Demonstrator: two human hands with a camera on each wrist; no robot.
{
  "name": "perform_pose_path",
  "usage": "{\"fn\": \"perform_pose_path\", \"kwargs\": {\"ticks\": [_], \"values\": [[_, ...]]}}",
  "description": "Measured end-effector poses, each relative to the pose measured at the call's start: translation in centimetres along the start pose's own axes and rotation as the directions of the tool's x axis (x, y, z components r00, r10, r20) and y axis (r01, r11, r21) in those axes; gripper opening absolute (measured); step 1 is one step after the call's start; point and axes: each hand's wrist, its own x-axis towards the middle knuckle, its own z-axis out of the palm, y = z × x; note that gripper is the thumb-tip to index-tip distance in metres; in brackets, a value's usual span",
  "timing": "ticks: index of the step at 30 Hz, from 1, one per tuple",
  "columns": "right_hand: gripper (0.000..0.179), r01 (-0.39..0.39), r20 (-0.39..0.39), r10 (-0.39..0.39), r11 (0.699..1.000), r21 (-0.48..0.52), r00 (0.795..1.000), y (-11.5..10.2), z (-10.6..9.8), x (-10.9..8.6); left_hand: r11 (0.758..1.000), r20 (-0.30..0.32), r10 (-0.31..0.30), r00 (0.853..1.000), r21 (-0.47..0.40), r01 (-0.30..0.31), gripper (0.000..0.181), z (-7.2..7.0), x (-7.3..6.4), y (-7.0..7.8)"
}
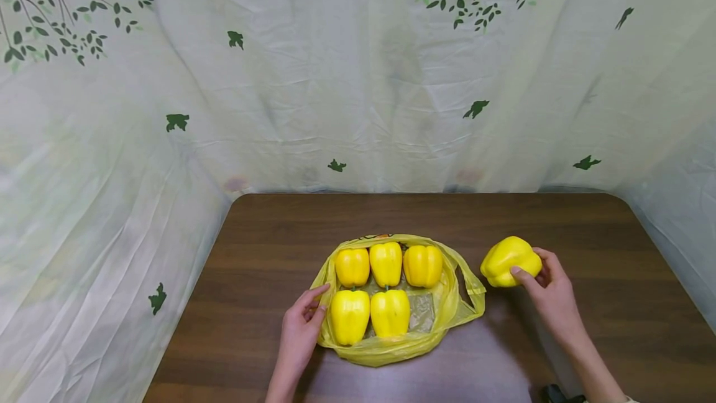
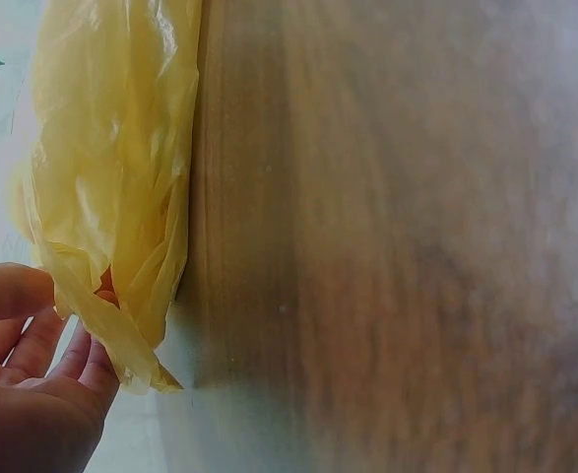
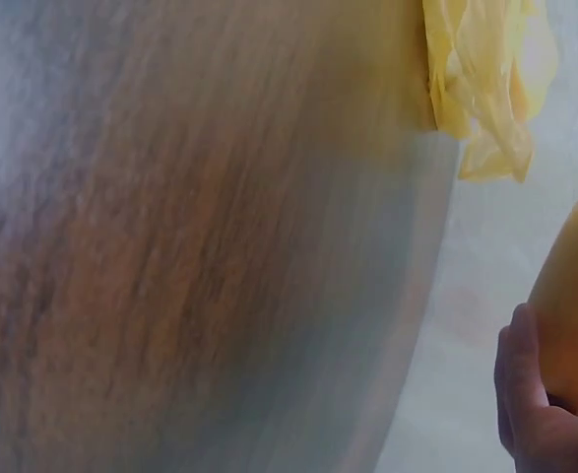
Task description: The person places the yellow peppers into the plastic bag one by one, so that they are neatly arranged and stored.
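Note:
A yellow plastic bag (image 1: 386,353) lies wide open on the table, its mouth facing up. Inside it yellow bell peppers stand in two rows: three at the back, among them a bell pepper (image 1: 386,264), and two in front, one a bell pepper (image 1: 390,313). At the bag's left edge my left hand (image 1: 299,328) holds the rim loosely; the left wrist view has its fingers around a strip of the bag (image 2: 121,177). My right hand (image 1: 550,297) grips another yellow bell pepper (image 1: 510,261) above the table, right of the bag. In the right wrist view that bell pepper (image 3: 572,315) is partly cut off.
The brown wooden table (image 1: 268,222) has rounded far corners. A pale curtain (image 1: 358,79) printed with leaves and branches hangs behind and beside it. The bag's handle loop (image 1: 472,294) sticks out toward the right. A dark object (image 1: 554,393) shows near my right wrist.

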Motion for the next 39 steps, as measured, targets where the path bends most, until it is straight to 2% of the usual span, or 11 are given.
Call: {"fn": "perform_pose_path", "kwargs": {"ticks": [6,14,18,22,26,28,39], "values": [[0.055,0.012,0.015,-0.011,1.0,-0.024,1.0,-0.5,0.5,-0.3,1.0,0.002,-0.005,1.0,0.007,0.005,0.04,0.0,0.0,0.0],[0.052,0.085,0.037,-0.085,0.996,-0.01,0.996,-0.8,1.2,-0.6,1.0,0.003,0.003,1.0,0.006,-0.003,0.04,0.0,0.1,-0.1],[0.053,0.095,0.056,-0.095,0.995,-0.011,0.994,-1.1,1.6,-0.8,1.0,0.006,-0.021,1.0,0.0,0.021,0.039,-0.1,0.0,0.2],[0.055,0.1,0.078,-0.099,0.995,-0.015,0.992,-1.4,2.1,-0.9,0.999,0.01,-0.049,0.999,-0.003,0.049,0.039,-0.2,-0.3,1.6],[0.055,0.11,0.09,-0.11,0.994,0.008,0.99,-1.5,2.5,-0.9,0.999,0.01,-0.043,0.999,-0.002,0.043,0.036,-0.5,-0.8,3.7],[0.054,0.11,0.097,-0.112,0.994,0.019,0.989,-1.6,2.6,-0.9,0.999,0.011,-0.035,0.999,0.002,0.035,0.035,-0.5,-0.9,4.0],[0.058,0.09,0.154,-0.097,0.995,0.051,0.983,-2.0,3.7,-1.2,0.998,0.003,-0.066,0.998,0.002,0.066,0.037,-0.4,-0.7,3.0]]}}
